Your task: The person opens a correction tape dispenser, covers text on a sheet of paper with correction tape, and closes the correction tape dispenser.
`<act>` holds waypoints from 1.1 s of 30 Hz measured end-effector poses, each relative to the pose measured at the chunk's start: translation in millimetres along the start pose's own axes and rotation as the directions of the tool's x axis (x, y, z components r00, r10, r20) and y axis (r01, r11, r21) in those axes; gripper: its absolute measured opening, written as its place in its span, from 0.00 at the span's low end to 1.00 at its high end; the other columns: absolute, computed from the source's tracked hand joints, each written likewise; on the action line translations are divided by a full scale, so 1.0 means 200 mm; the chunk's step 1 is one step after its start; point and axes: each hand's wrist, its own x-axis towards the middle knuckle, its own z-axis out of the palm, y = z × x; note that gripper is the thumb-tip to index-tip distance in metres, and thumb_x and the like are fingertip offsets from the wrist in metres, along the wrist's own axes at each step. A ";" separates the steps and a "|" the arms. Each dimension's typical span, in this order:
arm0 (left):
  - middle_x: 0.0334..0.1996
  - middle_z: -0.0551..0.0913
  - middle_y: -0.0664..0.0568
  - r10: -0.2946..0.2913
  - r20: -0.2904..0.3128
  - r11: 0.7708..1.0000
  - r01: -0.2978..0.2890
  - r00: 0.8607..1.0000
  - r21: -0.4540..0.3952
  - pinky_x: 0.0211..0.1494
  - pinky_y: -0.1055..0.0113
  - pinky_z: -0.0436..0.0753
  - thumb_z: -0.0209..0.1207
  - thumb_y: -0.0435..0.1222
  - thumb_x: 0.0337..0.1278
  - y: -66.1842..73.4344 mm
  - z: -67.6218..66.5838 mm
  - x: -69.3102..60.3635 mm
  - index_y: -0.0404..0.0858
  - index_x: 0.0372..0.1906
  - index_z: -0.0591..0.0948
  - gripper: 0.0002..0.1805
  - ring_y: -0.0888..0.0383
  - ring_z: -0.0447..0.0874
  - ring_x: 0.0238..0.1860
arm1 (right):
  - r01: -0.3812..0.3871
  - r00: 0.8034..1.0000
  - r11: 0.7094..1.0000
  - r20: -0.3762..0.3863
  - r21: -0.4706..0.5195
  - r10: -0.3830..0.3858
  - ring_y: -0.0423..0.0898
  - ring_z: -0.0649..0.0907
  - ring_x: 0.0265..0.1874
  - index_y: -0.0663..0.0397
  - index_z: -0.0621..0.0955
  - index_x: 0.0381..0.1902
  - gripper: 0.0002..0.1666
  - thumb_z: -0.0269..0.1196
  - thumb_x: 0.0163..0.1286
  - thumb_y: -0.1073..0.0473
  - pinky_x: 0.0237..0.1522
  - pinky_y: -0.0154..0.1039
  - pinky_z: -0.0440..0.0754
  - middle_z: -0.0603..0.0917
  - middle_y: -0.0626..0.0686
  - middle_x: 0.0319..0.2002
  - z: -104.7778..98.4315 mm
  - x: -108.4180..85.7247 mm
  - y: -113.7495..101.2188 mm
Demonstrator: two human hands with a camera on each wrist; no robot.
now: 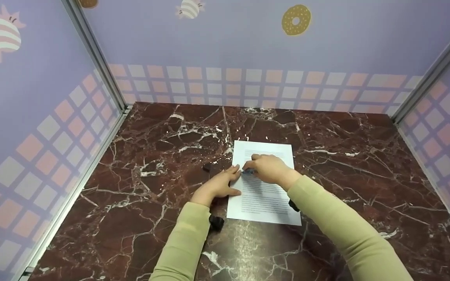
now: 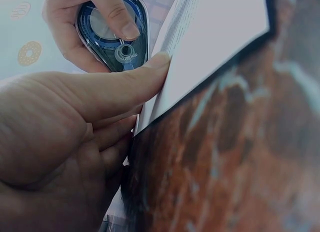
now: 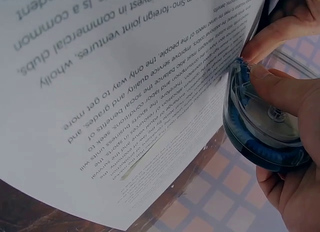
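A printed sheet of paper (image 1: 266,210) lies on the dark red marbled table. My right hand (image 1: 270,168) grips a blue, clear-cased correction tape dispenser (image 2: 112,30), its thumb on the case. In the right wrist view the dispenser's tip meets the paper among the printed lines near its left side. My left hand (image 1: 221,183) rests on the sheet's left edge with fingers and thumb extended, close to the dispenser. A thin greenish stripe (image 3: 142,159) crosses some of the print in the right wrist view.
A small dark object (image 1: 206,168) lies on the table left of the left hand's fingers. Purple patterned panels (image 1: 225,47) stand at the back and both sides, with metal posts (image 1: 100,58) at the corners. Each wrist wears a black device (image 1: 216,223).
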 end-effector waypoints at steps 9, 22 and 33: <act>0.84 0.52 0.45 -0.005 -0.006 1.000 0.005 1.000 0.000 0.88 0.50 0.48 0.68 0.40 0.64 0.00 0.00 0.00 0.32 0.78 0.63 0.42 0.45 0.46 0.85 | 0.022 0.998 0.999 -0.054 -0.028 -0.023 0.56 0.88 0.37 0.43 0.88 0.53 0.20 0.72 0.63 0.61 0.42 0.54 0.89 0.84 0.54 0.39 0.03 -0.02 0.00; 0.84 0.52 0.45 -0.010 -0.003 1.000 0.010 1.000 0.003 0.88 0.50 0.48 0.68 0.40 0.64 0.00 0.00 0.01 0.33 0.78 0.63 0.42 0.45 0.46 0.85 | 0.032 0.998 0.999 -0.056 -0.035 -0.034 0.56 0.88 0.36 0.43 0.88 0.53 0.19 0.72 0.64 0.60 0.41 0.54 0.89 0.83 0.54 0.40 0.03 -0.03 0.00; 0.84 0.51 0.44 -0.001 0.000 1.000 0.001 1.000 -0.008 0.88 0.49 0.47 0.68 0.40 0.64 -0.01 0.01 0.00 0.32 0.78 0.62 0.42 0.44 0.45 0.85 | 0.037 0.998 0.999 -0.043 0.016 -0.037 0.54 0.87 0.35 0.44 0.88 0.54 0.22 0.72 0.62 0.65 0.41 0.52 0.89 0.83 0.54 0.38 0.03 -0.04 0.00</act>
